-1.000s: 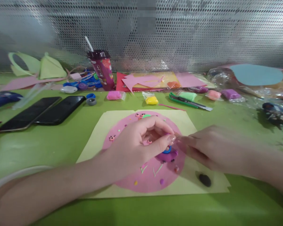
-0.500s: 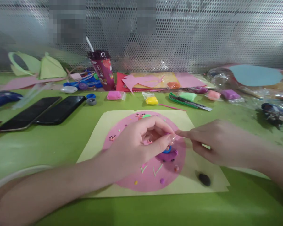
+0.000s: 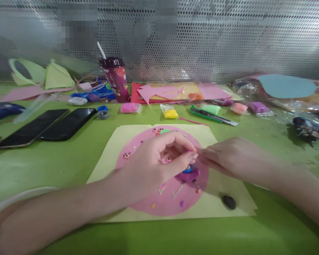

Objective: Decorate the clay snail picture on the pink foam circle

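My left hand (image 3: 159, 159) arches over a pink paper circle (image 3: 167, 209), its thumb and index fingertip pinched together. Whatever lies between those tips is too small or hidden to name. From the right, my right hand (image 3: 228, 156) reaches in with its fingers pressed together, and its fingertips meet the left ones. Beneath them a purple clay shape (image 3: 190, 176) with a blue ring-like part (image 3: 187, 169) shows partly. Small clay faces (image 3: 127, 156), dots and thin pale green strips (image 3: 177, 191) decorate the circle, which lies on a pale yellow sheet (image 3: 111, 141). A dark clay lump (image 3: 229, 202) rests on the sheet's right side.
Behind the sheet lie bagged yellow clay (image 3: 171, 113), pink clay (image 3: 129, 107) and a green utility knife (image 3: 212, 116). Two phones (image 3: 67, 124) lie left, near a lidded cup (image 3: 115, 79) with a straw. Pliers-like tools (image 3: 308, 128) sit at the right. A perforated metal panel (image 3: 202, 42) stands behind.
My right hand has shifted slightly left, and its fingers have drawn together against the left fingertips. Earlier its index finger was extended, with a gap below. My left hand stays in place.
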A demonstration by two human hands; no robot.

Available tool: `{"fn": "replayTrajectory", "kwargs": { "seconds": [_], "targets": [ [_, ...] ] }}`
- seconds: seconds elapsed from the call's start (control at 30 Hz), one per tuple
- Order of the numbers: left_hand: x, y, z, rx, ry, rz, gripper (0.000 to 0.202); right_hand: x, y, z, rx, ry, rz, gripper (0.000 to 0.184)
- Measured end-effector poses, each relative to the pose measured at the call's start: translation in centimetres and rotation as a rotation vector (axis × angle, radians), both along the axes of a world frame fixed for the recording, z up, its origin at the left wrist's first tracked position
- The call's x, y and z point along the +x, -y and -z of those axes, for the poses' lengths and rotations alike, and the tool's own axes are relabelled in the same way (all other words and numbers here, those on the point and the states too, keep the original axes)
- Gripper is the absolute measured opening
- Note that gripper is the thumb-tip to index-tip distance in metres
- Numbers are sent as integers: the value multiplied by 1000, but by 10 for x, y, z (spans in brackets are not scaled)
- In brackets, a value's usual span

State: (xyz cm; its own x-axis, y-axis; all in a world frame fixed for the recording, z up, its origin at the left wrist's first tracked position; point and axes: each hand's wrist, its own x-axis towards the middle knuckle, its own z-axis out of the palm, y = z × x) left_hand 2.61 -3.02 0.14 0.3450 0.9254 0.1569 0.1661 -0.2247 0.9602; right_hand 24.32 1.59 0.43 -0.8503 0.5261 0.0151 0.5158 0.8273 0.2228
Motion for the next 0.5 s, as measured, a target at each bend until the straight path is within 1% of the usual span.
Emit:
{"fn": "replayTrajectory", "kwargs": {
  "seconds": [0.17,0.23,0.3,0.37,0.4,0.47,0.5],
  "targets": [
    [0,1,0,0,7,-4,3,0,-3,3,174,93,-98,31],
    [0,1,0,-3,23,5,3,-1,-3,4,216,124,-124,28],
    [0,0,1,5,37,18,3,-1,-2,3,232,141,-141,28],
    [0,0,2,11,43,27,3,-2,-1,2,211,115,-138,29],
    [0,-1,2,13,45,27,3,-2,0,1,175,74,-121,30],
    [-1,-1,3,13,44,29,2,-3,2,-2,43,-89,-23,28],
    [-1,0,4,16,44,32,2,-4,4,-4,-52,-195,61,26]
  ]
}}
